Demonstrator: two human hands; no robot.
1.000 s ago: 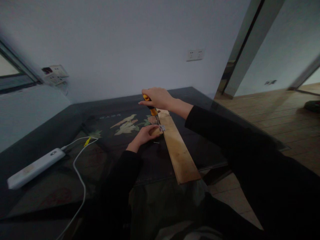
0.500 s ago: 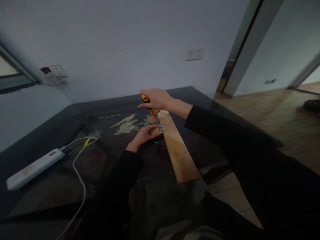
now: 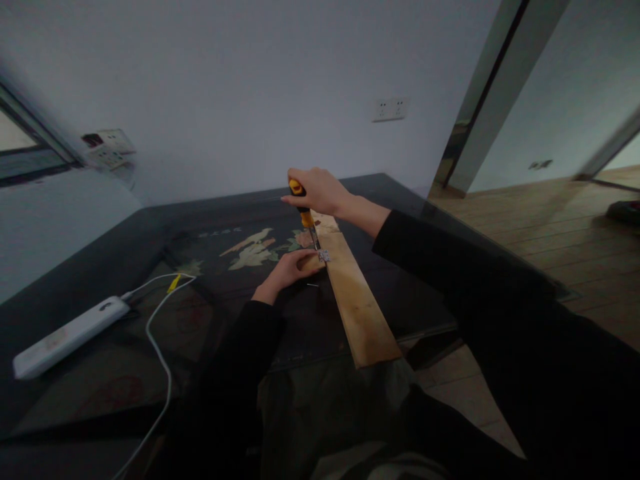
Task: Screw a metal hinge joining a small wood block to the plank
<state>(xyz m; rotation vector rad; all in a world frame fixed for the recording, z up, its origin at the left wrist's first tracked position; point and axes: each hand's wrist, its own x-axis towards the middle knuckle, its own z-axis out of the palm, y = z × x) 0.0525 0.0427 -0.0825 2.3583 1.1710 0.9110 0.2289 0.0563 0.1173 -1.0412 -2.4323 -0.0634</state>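
A yellow and black screwdriver (image 3: pixel 307 219) is gripped in my right hand (image 3: pixel 320 190), its shaft slanting down to a small metal hinge (image 3: pixel 324 255). The hinge lies across the left edge of a long wooden board (image 3: pixel 357 293) and a smaller wood piece (image 3: pixel 311 265). My left hand (image 3: pixel 289 270) is closed around that smaller piece, fingers near the hinge. Whether the screwdriver tip sits in a screw is too small to tell. A thin screw or nail (image 3: pixel 313 285) lies on the dark table just below my left hand.
The dark glossy table (image 3: pixel 225 220) carries a bird and flower picture (image 3: pixel 253 250). At the left lies a white power strip (image 3: pixel 70 337) with a white cable (image 3: pixel 159 353) running to the front edge. A wall (image 3: pixel 250 87) stands behind; the board's near end overhangs the table.
My right hand and the screwdriver have risen slightly and shifted a little right, so the screwdriver stands more upright. My left hand, the board and the hinge stay in place.
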